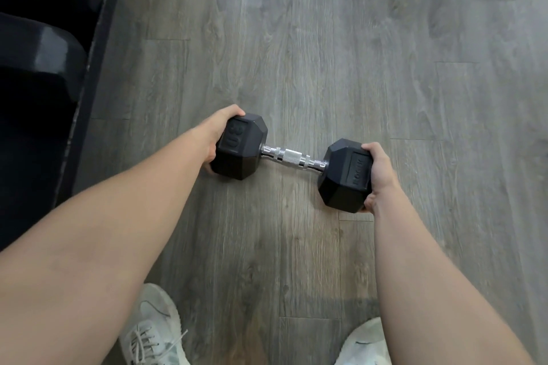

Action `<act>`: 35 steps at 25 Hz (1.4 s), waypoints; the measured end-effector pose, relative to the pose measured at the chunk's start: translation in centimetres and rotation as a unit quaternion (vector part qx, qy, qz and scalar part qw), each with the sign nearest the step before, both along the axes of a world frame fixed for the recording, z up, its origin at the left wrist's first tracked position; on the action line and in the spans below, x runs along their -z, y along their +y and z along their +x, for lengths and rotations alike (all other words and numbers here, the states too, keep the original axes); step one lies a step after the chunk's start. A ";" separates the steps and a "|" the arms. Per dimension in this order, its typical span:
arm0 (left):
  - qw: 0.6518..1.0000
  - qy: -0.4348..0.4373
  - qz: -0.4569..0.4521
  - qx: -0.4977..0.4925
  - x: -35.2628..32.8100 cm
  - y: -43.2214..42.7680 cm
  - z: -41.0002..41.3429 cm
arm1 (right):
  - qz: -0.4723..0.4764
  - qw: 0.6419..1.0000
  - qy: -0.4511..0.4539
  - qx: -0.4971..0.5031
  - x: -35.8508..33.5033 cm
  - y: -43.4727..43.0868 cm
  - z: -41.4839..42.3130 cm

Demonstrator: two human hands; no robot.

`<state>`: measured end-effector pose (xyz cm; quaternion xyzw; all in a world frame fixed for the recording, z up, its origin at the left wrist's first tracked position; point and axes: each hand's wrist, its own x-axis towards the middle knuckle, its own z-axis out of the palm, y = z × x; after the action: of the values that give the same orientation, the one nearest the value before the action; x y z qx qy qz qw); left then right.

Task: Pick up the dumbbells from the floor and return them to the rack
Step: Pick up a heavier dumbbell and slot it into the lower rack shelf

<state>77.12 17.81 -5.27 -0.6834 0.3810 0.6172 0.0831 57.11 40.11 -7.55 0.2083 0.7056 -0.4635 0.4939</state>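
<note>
A black hex dumbbell [292, 158] with a chrome knurled handle lies crosswise in the middle of the view, over the grey wood-look floor. My left hand [215, 135] cups the outer face of its left head, which shows a moulded "30". My right hand [378, 176] cups the outer face of the right head. Both hands press on the ends, not on the handle. I cannot tell whether the dumbbell rests on the floor or hangs just above it. The rack [89, 77] runs along the left edge, dark, with black dumbbell heads [52, 50] sitting on it.
The grey plank floor [370, 38] stretches open ahead and to the right. My two pale sneakers [154, 332] stand at the bottom of the view, one under each forearm. The rack's black frame edge slants from top centre-left down to the left.
</note>
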 end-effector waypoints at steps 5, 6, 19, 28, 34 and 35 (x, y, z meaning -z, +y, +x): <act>0.998 -0.031 0.003 -0.054 -4.6 0.8 6.4 | 0.009 0.998 -0.052 -0.022 -3.6 -0.4 5.3; 0.997 -0.041 0.002 -0.071 -6.4 0.9 8.2 | 0.009 0.998 -0.061 -0.028 -4.9 -0.9 6.5; 0.943 -0.128 -0.166 -0.260 -28.2 -3.1 27.8 | -0.099 0.965 -0.133 -0.205 -18.5 -15.1 22.9; 0.872 -0.170 -0.305 -0.343 -23.9 -10.2 39.3 | -0.094 0.945 -0.151 -0.274 -16.2 -22.6 34.0; 0.829 -0.203 -0.319 -0.411 -20.4 -11.1 41.5 | -0.002 0.970 -0.086 -0.226 -17.1 -23.7 36.4; 0.816 -0.225 -0.334 -0.415 -20.4 -10.9 41.3 | 0.007 0.972 -0.095 -0.217 -17.1 -23.6 36.5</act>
<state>118.46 6.95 15.12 -0.8820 0.2150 0.2573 -0.3311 93.58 16.53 9.56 0.0973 0.6868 -0.3183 0.6461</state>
